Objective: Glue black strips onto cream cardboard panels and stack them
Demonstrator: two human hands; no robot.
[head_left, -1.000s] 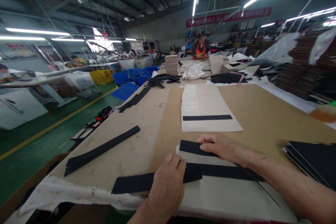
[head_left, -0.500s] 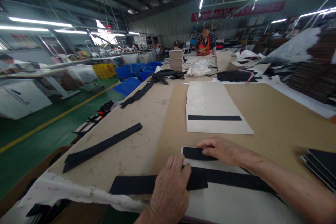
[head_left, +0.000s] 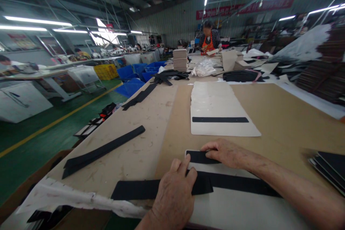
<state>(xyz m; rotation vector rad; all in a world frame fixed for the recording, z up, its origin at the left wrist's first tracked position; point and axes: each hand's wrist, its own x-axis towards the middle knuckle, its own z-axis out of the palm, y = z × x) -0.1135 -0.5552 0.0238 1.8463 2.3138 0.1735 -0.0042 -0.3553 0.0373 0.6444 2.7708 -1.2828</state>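
Observation:
A white board (head_left: 242, 205) lies at the table's near edge with black strips across it. My right hand (head_left: 229, 153) has its thumb and fingers closed on the upper black strip (head_left: 196, 156), along the board's far edge. My left hand (head_left: 174, 192) rests over another black strip (head_left: 134, 189) that reaches leftward past the board onto the table. Its index finger is stretched to the left end of the upper strip, thumb apart from it. A further black strip (head_left: 237, 182) crosses the board, partly under my right forearm.
Ahead lies a stack of white boards (head_left: 215, 104) with a black strip (head_left: 220, 119) across it. Loose black strips (head_left: 105, 149) lie at left, and dark boards (head_left: 330, 169) at right. A person in an orange apron (head_left: 208, 45) stands beyond the far end of the table (head_left: 145, 158).
My left index finger has stretched a little further onto the end of the upper strip. My right hand stays at that strip. The person at the back has shifted and holds a pale piece.

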